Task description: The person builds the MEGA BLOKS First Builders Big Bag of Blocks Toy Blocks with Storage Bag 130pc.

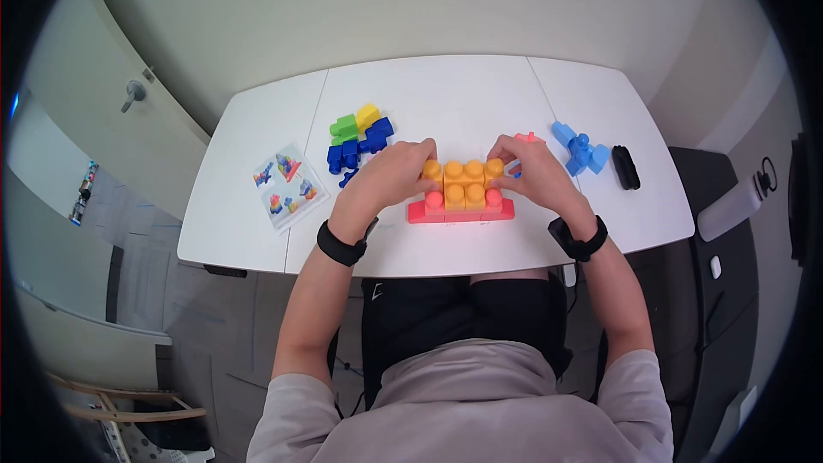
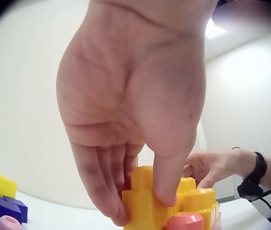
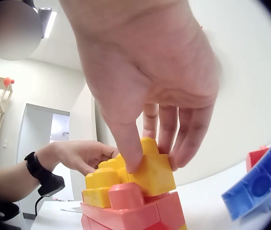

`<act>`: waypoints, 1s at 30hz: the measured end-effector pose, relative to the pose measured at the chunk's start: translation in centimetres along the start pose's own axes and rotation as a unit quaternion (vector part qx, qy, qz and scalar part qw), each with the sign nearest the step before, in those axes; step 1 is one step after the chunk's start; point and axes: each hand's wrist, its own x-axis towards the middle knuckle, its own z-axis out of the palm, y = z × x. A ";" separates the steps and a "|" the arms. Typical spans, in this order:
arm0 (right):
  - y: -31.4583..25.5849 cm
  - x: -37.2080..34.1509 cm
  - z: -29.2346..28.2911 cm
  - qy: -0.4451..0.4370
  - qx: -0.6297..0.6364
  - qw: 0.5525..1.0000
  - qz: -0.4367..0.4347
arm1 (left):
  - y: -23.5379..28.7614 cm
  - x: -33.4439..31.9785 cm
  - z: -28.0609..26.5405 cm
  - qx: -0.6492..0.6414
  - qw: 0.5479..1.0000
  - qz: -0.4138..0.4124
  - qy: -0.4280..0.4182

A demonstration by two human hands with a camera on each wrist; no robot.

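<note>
A row of yellow toy building blocks (image 1: 464,173) sits on a red block base (image 1: 461,217) near the table's front edge. Red studs show at the base's front left and right. My left hand (image 1: 390,176) pinches the yellow block (image 2: 146,211) at the row's left end, thumb on the near side and fingers on the far side. At the right end, the thumb and fingers of my right hand (image 1: 538,173) grip another yellow block (image 3: 155,175). In the right wrist view this block stands on the red layer (image 3: 140,213), close behind a red stud.
Dark blue blocks (image 1: 375,135), green blocks (image 1: 344,129) and a yellow block (image 1: 368,116) lie to the left, by a picture sheet (image 1: 289,186). Light blue blocks (image 1: 585,154) and a black case (image 1: 627,168) are at the right. A blue block (image 3: 257,182) lies beyond my right hand.
</note>
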 end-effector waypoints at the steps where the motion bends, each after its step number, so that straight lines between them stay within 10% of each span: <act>1: -0.1 -0.1 0.0 -0.003 -0.012 1.000 -0.005 | -0.1 0.1 0.0 -0.001 1.000 0.002 0.000; 16: -0.5 -0.6 -0.7 -0.015 -0.019 1.000 0.006 | -2.3 -0.2 -3.6 -0.068 0.997 -0.036 -0.033; 30: 0.0 -1.0 -2.7 -0.029 -0.041 0.999 -0.005 | -14.7 8.1 -4.3 0.224 0.958 -0.175 -0.045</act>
